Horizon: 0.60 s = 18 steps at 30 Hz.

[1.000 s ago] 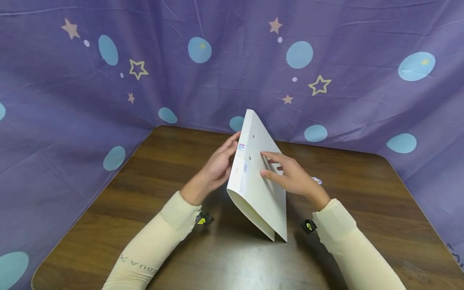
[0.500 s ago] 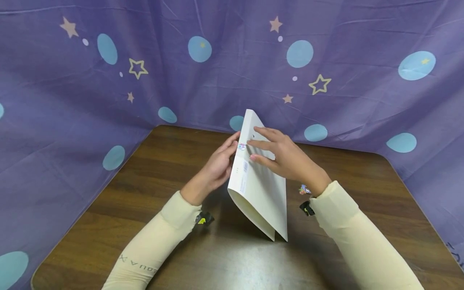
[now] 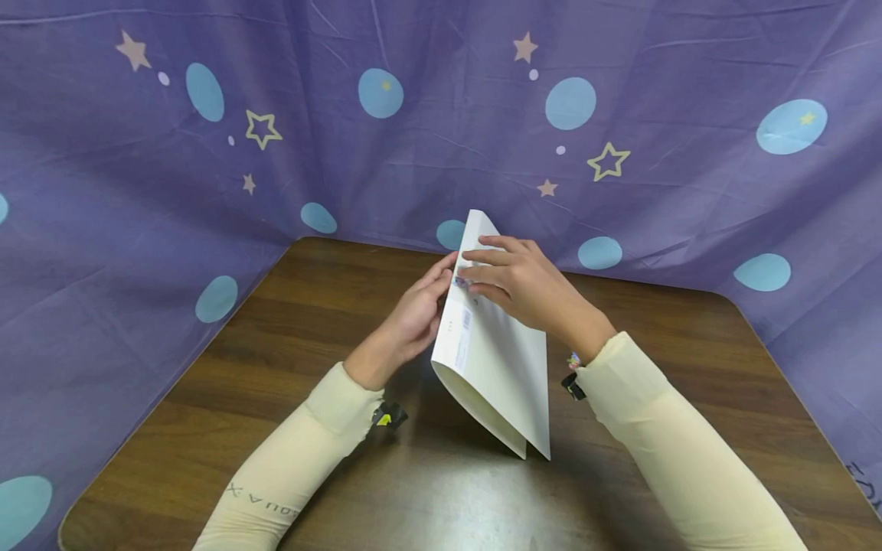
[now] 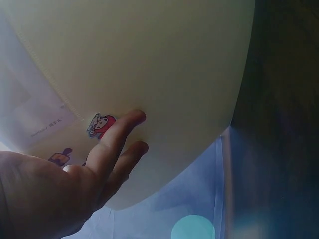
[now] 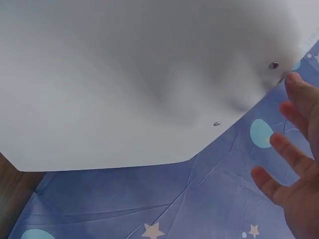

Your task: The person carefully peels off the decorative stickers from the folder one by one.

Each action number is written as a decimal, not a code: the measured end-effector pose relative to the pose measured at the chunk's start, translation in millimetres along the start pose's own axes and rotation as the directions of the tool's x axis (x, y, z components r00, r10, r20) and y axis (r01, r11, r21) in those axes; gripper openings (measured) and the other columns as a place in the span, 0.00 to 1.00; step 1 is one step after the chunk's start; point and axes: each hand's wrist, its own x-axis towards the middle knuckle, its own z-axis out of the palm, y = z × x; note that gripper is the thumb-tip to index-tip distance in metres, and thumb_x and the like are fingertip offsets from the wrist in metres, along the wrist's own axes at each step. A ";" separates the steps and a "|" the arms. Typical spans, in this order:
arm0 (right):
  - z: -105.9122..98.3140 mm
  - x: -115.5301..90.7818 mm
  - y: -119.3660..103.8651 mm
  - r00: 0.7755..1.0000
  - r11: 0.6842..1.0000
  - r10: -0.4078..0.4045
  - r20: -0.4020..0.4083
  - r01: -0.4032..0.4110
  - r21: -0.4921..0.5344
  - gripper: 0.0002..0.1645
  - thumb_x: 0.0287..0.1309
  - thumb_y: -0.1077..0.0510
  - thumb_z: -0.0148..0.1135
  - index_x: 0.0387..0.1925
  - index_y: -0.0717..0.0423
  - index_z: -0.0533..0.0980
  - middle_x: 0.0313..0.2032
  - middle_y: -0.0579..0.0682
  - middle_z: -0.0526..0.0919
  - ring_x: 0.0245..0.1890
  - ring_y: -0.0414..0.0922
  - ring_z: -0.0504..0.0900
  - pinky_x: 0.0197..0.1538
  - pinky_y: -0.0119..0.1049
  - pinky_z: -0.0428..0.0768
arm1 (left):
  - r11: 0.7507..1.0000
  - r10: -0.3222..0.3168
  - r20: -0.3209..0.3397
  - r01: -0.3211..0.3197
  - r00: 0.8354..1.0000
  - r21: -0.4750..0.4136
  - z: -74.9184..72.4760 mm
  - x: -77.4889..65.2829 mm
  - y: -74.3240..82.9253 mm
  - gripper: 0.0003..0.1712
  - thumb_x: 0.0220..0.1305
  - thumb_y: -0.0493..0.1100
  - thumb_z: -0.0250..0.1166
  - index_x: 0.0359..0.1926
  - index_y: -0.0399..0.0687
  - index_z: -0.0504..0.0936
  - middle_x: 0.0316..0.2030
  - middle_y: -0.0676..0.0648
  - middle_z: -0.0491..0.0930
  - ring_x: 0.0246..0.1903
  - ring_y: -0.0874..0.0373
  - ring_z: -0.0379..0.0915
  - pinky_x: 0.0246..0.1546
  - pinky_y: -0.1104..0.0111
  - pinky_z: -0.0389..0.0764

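Observation:
A white file binder [image 3: 506,367] stands tilted on the table, spine up and its cover edges down. My left hand [image 3: 411,317] supports its left side, the thumb hidden in the left wrist view. There, two fingertips lie against the cover beside a red-hooded cartoon sticker [image 4: 103,125] and a second small sticker [image 4: 61,157]. My right hand [image 3: 530,287] is at the spine from the right, fingers spread and slightly bent, fingertips right at a small colourful sticker [image 3: 461,282]. Two metal rivets [image 5: 273,65] show on the right cover in the right wrist view.
The brown wooden table [image 3: 227,383] has purple patterned curtains [image 3: 441,115] behind and at both sides. A small colourful sticker-like piece [image 3: 573,360] shows beside the right wrist, partly hidden by it. Each wrist wears a small black camera [image 3: 390,415].
My right hand has moved from the middle of the right cover up and left to the spine, over the sticker. The left hand and binder have stayed nearly still.

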 end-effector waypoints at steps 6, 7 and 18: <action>4.9 1.2 1.2 0.997 0.991 -0.081 -0.001 0.081 -0.102 0.17 0.62 0.60 0.72 0.52 0.50 0.87 0.54 0.44 0.87 0.67 0.52 0.74 0.61 0.54 0.72 | 1.000 -0.008 -0.009 0.008 1.000 -0.001 -0.2 0.2 -0.5 0.29 0.84 0.47 0.34 0.82 0.59 0.50 0.73 0.40 0.62 0.56 0.55 0.73 0.47 0.69 0.82; 5.2 1.5 1.1 0.995 0.987 -0.100 0.004 0.100 -0.128 0.17 0.60 0.61 0.73 0.52 0.49 0.87 0.53 0.43 0.87 0.66 0.53 0.74 0.60 0.54 0.73 | 1.000 -0.009 -0.014 0.009 1.000 -0.002 0.0 0.1 -0.5 0.29 0.84 0.47 0.34 0.82 0.60 0.50 0.72 0.40 0.63 0.53 0.57 0.75 0.44 0.70 0.82; 4.9 4.7 -1.9 0.990 0.974 -0.139 0.029 0.142 -0.176 0.23 0.54 0.66 0.76 0.52 0.50 0.87 0.51 0.44 0.88 0.65 0.51 0.76 0.63 0.56 0.71 | 1.000 0.005 -0.041 -0.005 0.999 0.009 1.9 -0.2 -0.4 0.29 0.84 0.48 0.35 0.81 0.59 0.54 0.54 0.47 0.76 0.36 0.64 0.79 0.35 0.73 0.81</action>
